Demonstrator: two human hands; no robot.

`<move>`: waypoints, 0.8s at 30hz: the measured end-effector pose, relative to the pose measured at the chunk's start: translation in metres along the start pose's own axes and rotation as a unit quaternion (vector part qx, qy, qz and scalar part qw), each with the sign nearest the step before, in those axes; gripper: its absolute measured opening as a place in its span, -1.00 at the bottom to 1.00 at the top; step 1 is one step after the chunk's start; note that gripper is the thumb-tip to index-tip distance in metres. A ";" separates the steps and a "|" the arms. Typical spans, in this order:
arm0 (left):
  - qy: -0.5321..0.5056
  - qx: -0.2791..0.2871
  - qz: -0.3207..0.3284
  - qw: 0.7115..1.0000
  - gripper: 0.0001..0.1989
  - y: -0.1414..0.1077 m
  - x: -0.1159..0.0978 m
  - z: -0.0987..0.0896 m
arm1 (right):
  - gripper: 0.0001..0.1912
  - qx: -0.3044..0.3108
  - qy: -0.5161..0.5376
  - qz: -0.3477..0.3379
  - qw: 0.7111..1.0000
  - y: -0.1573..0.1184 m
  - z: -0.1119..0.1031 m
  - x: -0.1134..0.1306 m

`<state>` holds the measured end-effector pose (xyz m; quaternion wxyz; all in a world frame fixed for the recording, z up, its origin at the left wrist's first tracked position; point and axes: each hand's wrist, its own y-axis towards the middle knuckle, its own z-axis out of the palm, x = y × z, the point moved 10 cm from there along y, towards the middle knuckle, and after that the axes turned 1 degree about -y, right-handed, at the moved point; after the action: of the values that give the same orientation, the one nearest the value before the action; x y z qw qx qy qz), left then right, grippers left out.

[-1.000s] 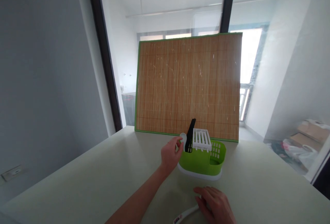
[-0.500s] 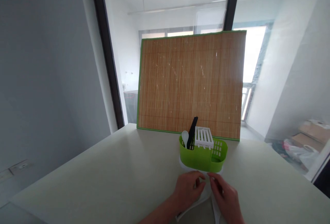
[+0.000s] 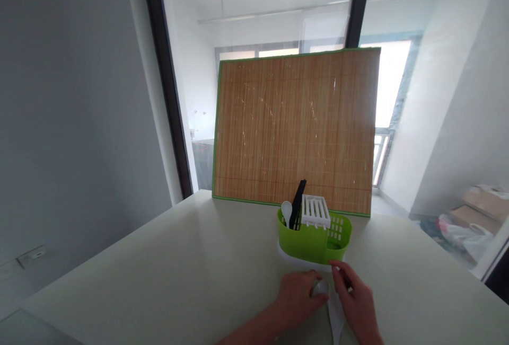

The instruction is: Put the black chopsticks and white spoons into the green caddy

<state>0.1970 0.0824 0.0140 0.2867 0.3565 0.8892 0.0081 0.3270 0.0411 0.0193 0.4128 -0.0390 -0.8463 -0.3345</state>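
A green basket (image 3: 306,245) on a white base stands on the table, with a white spoon (image 3: 287,211), black chopsticks (image 3: 297,204) and a white slatted rack (image 3: 315,211) in or on it. In front of it, my left hand (image 3: 297,296) curls its thumb and fingers round a small round whitish piece (image 3: 321,288), perhaps a spoon's bowl. My right hand (image 3: 354,293) is just right of that, fingers bent, beside a white utensil (image 3: 336,318) that lies between the hands and runs toward the near edge. What its fingertips hold, if anything, is too small to tell.
Behind the basket a bamboo mat (image 3: 296,133) with green edging stands upright on the white table (image 3: 191,260). A grey wall is on the left. Boxes and plastic bags (image 3: 465,239) lie on the floor at the right.
Both hands have shifted slightly right, and my right fingertips have separated from my left ones. The small round piece now shows in my left hand. A long white utensil is no longer visible below my left hand.
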 end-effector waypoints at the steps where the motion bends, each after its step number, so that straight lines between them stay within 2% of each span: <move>1: 0.002 0.008 0.002 1.000 -0.66 0.000 0.001 0.002 | -0.60 0.002 0.000 -0.001 1.000 0.000 0.001 0.000; 6: 0.002 0.023 -0.021 1.000 -0.62 0.001 0.009 0.015 | -0.60 0.009 -0.014 -0.014 1.000 -0.001 0.003 0.003; 10: -0.004 0.011 -0.033 0.999 -0.85 0.001 0.016 0.016 | -0.63 0.022 -0.036 -0.035 0.999 -0.004 0.007 0.006; 12: -0.024 -0.021 -0.037 0.999 -0.89 0.001 0.018 0.006 | -0.65 0.032 -0.044 -0.050 0.997 -0.005 0.009 0.009; 14: -0.059 -0.081 -0.049 0.994 -0.88 0.000 0.021 -0.014 | -0.66 0.045 -0.050 -0.072 0.995 -0.007 0.014 0.015; 19: -0.174 -0.248 -0.058 0.951 -0.78 -0.012 0.030 -0.066 | -0.56 0.061 -0.063 -0.118 0.989 -0.014 0.022 0.029; 21: -0.209 -0.287 -0.038 0.934 -0.78 -0.020 0.029 -0.077 | -0.56 0.069 -0.074 -0.148 0.984 -0.017 0.026 0.037; 24: -0.199 -0.320 0.009 0.926 -0.83 -0.031 0.020 -0.086 | -0.75 0.110 -0.094 -0.213 0.966 -0.026 0.036 0.054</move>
<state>0.1211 0.0883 0.0686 0.5565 0.2481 0.7608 0.2234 0.2587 0.0314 0.0290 0.2524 0.1564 -0.9016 -0.3144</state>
